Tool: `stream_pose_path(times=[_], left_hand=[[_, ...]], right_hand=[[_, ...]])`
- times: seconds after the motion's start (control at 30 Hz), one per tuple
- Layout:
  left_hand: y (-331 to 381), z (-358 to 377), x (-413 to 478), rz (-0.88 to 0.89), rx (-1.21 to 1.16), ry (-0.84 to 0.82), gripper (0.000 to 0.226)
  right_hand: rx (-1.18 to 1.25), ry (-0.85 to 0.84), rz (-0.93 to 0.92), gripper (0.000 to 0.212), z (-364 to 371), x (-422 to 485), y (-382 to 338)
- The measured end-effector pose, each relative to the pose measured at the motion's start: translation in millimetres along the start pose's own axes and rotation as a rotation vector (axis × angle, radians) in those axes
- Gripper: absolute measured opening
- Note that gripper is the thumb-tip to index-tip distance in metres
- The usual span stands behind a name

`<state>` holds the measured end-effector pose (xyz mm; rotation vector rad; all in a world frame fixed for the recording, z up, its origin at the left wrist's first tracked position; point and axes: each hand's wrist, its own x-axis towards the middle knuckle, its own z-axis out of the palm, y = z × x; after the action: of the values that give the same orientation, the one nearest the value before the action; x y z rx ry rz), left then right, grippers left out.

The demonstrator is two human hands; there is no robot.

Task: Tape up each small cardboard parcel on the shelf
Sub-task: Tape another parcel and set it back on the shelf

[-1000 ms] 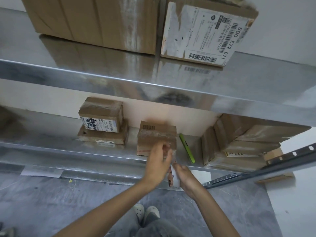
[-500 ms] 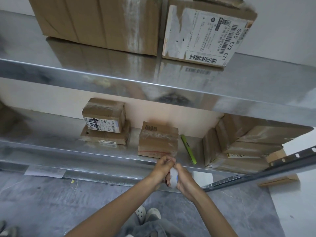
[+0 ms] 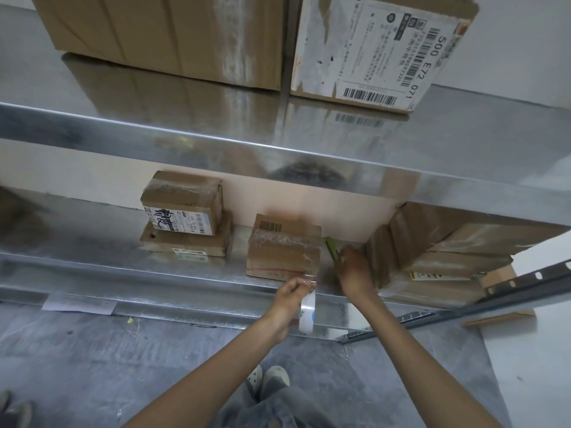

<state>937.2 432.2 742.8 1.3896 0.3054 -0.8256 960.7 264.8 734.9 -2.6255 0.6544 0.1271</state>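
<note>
Hanging just under the lower shelf [image 3: 92, 254] lip, the tape roll [image 3: 307, 315] is being held by the left hand [image 3: 290, 296], fingers pinching its clear loose end in front of the middle parcel [image 3: 282, 253]. That parcel is sitting on the shelf between a two-parcel stack [image 3: 185, 217] and bigger boxes [image 3: 432, 242]. A green tool [image 3: 330, 244] just beside it is being touched by the right hand [image 3: 353, 270], fingers curled, actual grip cannot be told.

1 wide-angle head camera looks forward and down from above and behind the left hand [image 3: 289, 296], which pinches a tape roll [image 3: 307, 315], and the right hand [image 3: 352, 270]. Both hands are near. The lower metal shelf [image 3: 92, 242] lies just beyond them, and the floor [image 3: 92, 366] lies beneath.
</note>
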Motion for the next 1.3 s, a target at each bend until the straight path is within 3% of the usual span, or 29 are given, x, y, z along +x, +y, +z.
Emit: stream_pose_path(times=[0.13, 0.27, 0.4, 0.57, 0.67, 0.8, 1.0, 1.17, 1.23, 1.3], left_hand=[[1.9, -5.4, -1.3, -0.043, -0.042, -0.092, 0.017], [5.5, -11.3, -4.9, -0.094, -0.095, -0.262, 0.034], [7.3, -13.1, -4.9, -0.056, -0.052, -0.311, 0.037], [5.1, -23.6, -2.9, -0.057, -0.004, -0.319, 0.05], [0.3, -27.7, -4.5, -0.026, 0.01, -0.326, 0.037], [-3.0, -29.5, -7.0, 0.018, 0.082, -0.31, 0.033], [2.2, -28.0, -7.5, 0.012, 0.079, -0.315, 0.032], [2.8, -25.3, -8.7, -0.005, 0.068, -0.323, 0.032], [3.3, -25.6, -9.5, -0.014, 0.063, -0.327, 0.031], [3.5, -25.8, -9.8, -0.024, 0.055, -0.327, 0.032]], right_hand=[[-0.268, -0.075, -0.008, 0.032, 18.6, 22.5, -4.9], [-0.181, -0.062, 0.006, 0.032, 25.3, 33.1, -3.9], [0.149, -0.064, 0.103, 0.025, 20.4, 40.2, 3.4], [0.903, -0.128, 0.368, 0.018, -2.9, 29.3, -5.2], [1.136, -0.145, 0.277, 0.036, -18.3, 13.2, -8.6], [1.267, -0.083, 0.14, 0.036, -31.6, -2.2, -15.5], [1.09, 0.05, -0.163, 0.023, -54.8, -18.5, -32.4], [0.291, 0.409, -0.437, 0.025, -68.0, -35.6, -32.6], [0.267, 0.45, -0.441, 0.023, -70.3, -44.9, -34.8], [0.396, 0.438, -0.425, 0.02, -68.4, -55.1, -37.4]])
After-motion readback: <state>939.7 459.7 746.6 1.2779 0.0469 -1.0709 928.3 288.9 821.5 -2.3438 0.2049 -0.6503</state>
